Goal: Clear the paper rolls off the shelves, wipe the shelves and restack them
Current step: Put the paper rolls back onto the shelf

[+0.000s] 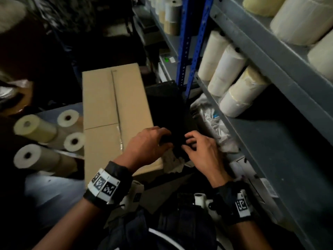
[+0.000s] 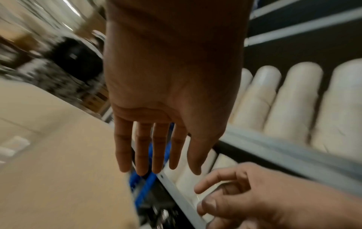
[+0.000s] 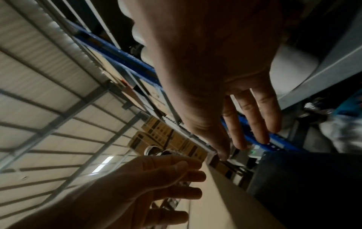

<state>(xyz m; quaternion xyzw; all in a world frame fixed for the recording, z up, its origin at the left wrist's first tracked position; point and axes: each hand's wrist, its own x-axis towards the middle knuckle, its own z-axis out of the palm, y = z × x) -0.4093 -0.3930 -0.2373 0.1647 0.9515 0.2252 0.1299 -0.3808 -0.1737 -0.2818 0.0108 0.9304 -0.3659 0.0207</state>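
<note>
Several cream paper rolls (image 1: 227, 69) lie side by side on the grey shelf (image 1: 270, 141) at the right, whose near part is bare; the left wrist view shows the rolls (image 2: 293, 100) too. More rolls (image 1: 34, 129) lie on a low surface at the left. Both hands hover together over a black flat object (image 1: 173, 112) and a crumpled white cloth (image 1: 173, 159) below the shelf edge. My left hand (image 1: 165, 139) has straight fingers (image 2: 156, 155) and holds nothing. My right hand (image 1: 189, 141) is relaxed, fingers (image 3: 252, 124) loosely spread, also holding nothing.
A closed cardboard box (image 1: 108, 105) lies left of the hands. Blue uprights (image 1: 183, 51) carry the racking. A crumpled plastic bag (image 1: 212, 120) sits under the shelf edge. More rolls (image 1: 302, 20) fill the shelf above.
</note>
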